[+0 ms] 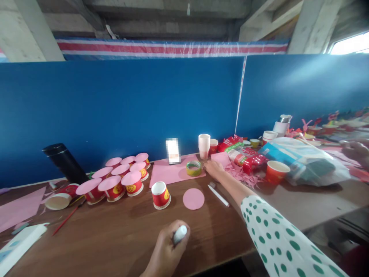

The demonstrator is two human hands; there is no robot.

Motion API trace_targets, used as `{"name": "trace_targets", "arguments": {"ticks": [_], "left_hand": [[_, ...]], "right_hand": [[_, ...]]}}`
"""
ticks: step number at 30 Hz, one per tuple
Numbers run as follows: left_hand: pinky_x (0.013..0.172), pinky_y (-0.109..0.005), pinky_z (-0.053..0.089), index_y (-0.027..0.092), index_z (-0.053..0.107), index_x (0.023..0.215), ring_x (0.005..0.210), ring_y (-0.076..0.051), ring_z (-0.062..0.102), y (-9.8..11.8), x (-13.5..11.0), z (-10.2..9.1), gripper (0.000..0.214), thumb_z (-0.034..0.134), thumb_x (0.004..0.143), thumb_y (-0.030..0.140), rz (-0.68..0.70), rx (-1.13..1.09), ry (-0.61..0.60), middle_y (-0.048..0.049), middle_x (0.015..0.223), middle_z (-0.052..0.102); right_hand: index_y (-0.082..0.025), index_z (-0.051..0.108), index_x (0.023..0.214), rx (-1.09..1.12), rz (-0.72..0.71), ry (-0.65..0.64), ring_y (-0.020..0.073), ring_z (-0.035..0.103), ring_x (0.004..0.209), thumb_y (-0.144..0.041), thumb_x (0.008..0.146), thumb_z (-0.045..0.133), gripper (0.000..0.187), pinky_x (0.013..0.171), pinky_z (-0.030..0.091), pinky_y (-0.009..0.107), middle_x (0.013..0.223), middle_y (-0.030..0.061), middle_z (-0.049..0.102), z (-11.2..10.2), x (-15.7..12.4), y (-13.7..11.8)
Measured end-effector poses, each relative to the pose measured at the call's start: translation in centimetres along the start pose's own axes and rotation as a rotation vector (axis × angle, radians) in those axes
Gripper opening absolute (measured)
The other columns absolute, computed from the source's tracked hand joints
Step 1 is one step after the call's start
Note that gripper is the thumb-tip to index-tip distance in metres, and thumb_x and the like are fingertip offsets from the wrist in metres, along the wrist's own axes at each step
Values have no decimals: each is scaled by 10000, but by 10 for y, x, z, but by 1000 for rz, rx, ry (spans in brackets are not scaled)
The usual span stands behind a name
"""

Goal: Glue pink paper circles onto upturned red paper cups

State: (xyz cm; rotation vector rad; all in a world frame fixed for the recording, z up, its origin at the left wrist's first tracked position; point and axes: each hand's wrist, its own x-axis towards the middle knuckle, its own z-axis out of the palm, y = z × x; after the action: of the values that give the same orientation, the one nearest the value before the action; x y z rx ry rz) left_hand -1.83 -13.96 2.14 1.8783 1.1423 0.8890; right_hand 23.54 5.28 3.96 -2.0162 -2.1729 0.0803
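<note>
My left hand (168, 248) is near the table's front edge, fingers wrapped round a small white glue stick (180, 233). My right hand (213, 168), in a white sleeve with green dots, reaches far forward and rests on the table beside a green tape roll (193, 168), at the edge of a pink paper sheet (170, 172). Its fingers are hard to make out. A pink paper disc (193, 199) lies between my hands, next to an upside-down red paper cup (160, 194). A white pen (218, 195) lies under my right forearm.
Several upturned red cups topped with pink discs (119, 179) cluster at the left, by a black flask (65, 162). A stack of white cups (204, 145), a red cup (276, 171), pink scraps and a plastic bag (302, 161) sit right. Another person's hand (356, 152) shows far right.
</note>
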Motion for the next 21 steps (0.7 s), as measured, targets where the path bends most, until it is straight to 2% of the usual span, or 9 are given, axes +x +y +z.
{"name": "trace_targets", "arguments": {"ticks": [3, 5, 7, 9, 11, 14, 17, 21], "left_hand": [[617, -215, 382, 164, 576, 689, 630, -122, 471, 2, 9, 1, 219, 490, 797, 336, 31, -27, 104, -6, 655, 510], [590, -218, 383, 160, 599, 675, 600, -115, 458, -1, 20, 3, 221, 535, 767, 351, 28, -80, 200, -3, 642, 505], [500, -210, 363, 149, 635, 700, 522, -99, 422, -6, 33, 8, 242, 589, 716, 386, -36, -203, 272, 9, 569, 491], [441, -203, 332, 139, 660, 813, 455, -77, 386, -10, 45, 15, 311, 644, 659, 409, -134, -352, 306, 28, 518, 476], [429, -196, 324, 142, 647, 946, 425, -59, 370, -11, 53, 22, 408, 677, 631, 398, -159, -508, 299, 46, 505, 464], [431, -194, 331, 122, 625, 1024, 457, -70, 431, -11, 58, 32, 463, 670, 649, 391, -155, -648, 178, 17, 543, 523], [426, -192, 324, 101, 592, 1076, 495, -93, 487, -13, 56, 36, 485, 642, 687, 386, -189, -711, 92, -10, 566, 558], [420, -186, 317, 118, 570, 1096, 486, -81, 478, -16, 52, 36, 487, 670, 673, 336, -222, -762, 126, 1, 585, 568]], "right_hand": [[-161, 530, 1007, 155, 22, 97, 219, 575, 868, -316, 885, 391, 242, 723, 388, 309, 931, 109, 634, -5, -13, -2], [-178, 505, 992, 273, -2, 146, 181, 585, 802, -331, 898, 350, 238, 680, 402, 279, 896, 72, 637, -5, -29, -10], [-183, 477, 971, 392, -57, 148, 131, 590, 705, -367, 901, 335, 243, 615, 416, 227, 815, 31, 637, 0, -51, -24], [-190, 429, 985, 528, -110, 110, 96, 563, 557, -404, 908, 288, 268, 511, 411, 191, 681, -17, 609, 10, -78, -41], [-190, 399, 981, 977, -158, 3, 82, 503, 464, -442, 877, 359, 276, 432, 381, 175, 591, -49, 550, 21, -104, -57], [-189, 407, 950, 1331, -161, -120, 59, 413, 381, -492, 841, 420, 322, 361, 328, 156, 520, -78, 470, 36, -131, -76], [-190, 415, 931, 1445, -184, -121, 54, 404, 373, -516, 825, 442, 343, 344, 299, 141, 500, -80, 457, 44, -140, -85], [-195, 420, 925, 1458, -179, -113, 50, 391, 353, -525, 805, 475, 355, 330, 283, 135, 488, -79, 467, 44, -140, -86]]}}
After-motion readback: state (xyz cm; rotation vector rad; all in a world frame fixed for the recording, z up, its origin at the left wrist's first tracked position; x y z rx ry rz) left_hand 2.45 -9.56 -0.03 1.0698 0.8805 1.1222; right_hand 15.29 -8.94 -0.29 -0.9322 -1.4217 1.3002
